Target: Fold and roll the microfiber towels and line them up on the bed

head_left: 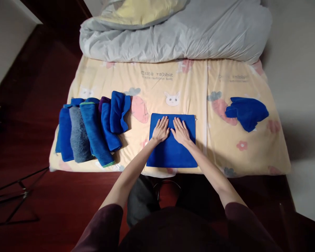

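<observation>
A blue towel (170, 154) lies spread flat in a rectangle on the yellow rabbit-print sheet (194, 87), near the bed's front edge. My left hand (160, 129) and my right hand (181, 131) rest flat on its upper half, side by side, fingers stretched out and holding nothing. To the left lies a row of several folded towels (91, 129), blue ones and a grey one, overlapping each other. A crumpled blue towel (246, 112) sits apart on the right of the bed.
A grey and yellow duvet (173, 31) is bunched along the far end of the bed. Dark red floor (28, 105) runs along the left and front. A thin black metal stand (18, 192) lies on the floor at the lower left.
</observation>
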Available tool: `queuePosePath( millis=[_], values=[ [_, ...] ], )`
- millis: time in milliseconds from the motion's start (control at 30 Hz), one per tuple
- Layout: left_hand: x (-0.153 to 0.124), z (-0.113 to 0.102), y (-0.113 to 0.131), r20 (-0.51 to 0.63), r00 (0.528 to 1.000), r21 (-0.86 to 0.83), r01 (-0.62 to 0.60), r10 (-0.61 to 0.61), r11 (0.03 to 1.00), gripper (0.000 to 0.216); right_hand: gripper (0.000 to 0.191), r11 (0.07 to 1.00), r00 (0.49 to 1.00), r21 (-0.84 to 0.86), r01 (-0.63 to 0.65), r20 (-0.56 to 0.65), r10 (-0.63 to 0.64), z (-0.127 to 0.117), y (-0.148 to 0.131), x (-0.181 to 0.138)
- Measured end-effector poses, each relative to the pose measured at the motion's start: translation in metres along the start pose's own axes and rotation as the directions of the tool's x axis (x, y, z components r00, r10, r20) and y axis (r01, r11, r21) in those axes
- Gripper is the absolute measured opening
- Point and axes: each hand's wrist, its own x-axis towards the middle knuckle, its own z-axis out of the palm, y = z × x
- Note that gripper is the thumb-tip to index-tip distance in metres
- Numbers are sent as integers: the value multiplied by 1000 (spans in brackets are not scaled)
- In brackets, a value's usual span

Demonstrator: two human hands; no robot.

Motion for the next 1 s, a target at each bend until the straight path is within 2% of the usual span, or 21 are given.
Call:
queuePosePath(
  millis=[67, 167, 233, 300, 367, 433, 533, 633, 700, 800, 900, 1000],
  values=[
    [-12, -3, -8, -6, 999, 1, 43, -43, 999, 65, 67, 1000, 1000, 7, -21, 21, 20, 1, 4, -14],
    [-22, -11, -20, -40, 986, -7, 164, -164, 986, 66, 68, 983, 983, -23, -183, -35, 182, -3, 19, -23],
    [-28, -13, -12, -54, 980, -9, 190, -190, 982, 67, 69, 968, 967, -41, -248, -69, 245, -3, 14, -25],
    [-41, -10, 9, -53, 987, -4, 153, -153, 988, 66, 68, 974, 973, -43, -221, -73, 218, 2, -5, -33],
    [-62, -3, 33, -5, 998, -7, 58, -58, 998, 65, 66, 994, 994, -28, -102, -29, 101, 8, -25, -52],
    [-87, 1, 47, 24, 999, -9, 40, -40, 999, 65, 64, 999, 999, -6, -33, 13, 33, 9, -32, -78],
    [-111, 1, 51, 3, 991, 1, 134, -134, 991, 65, 65, 990, 990, -14, -141, -7, 141, 2, -21, -109],
    [-114, 2, 61, -17, 982, -6, 190, -190, 982, 65, 66, 966, 966, -34, -255, -43, 254, -3, -24, -118],
    [-113, 6, 77, -10, 986, -24, 166, -166, 986, 64, 64, 968, 968, -35, -249, -37, 247, 2, -45, -119],
    [-128, 12, 95, 7, 993, -50, 119, -119, 992, 63, 61, 988, 988, -12, -155, 10, 155, 14, -78, -130],
    [-159, 6, 91, -14, 984, -69, 177, -178, 982, 64, 64, 987, 987, 3, -163, -8, 163, 17, -82, -152],
    [-188, -7, 77, -32, 971, -95, 232, -236, 968, 66, 66, 978, 977, -4, -206, -62, 206, 12, -63, -175]
  ],
)
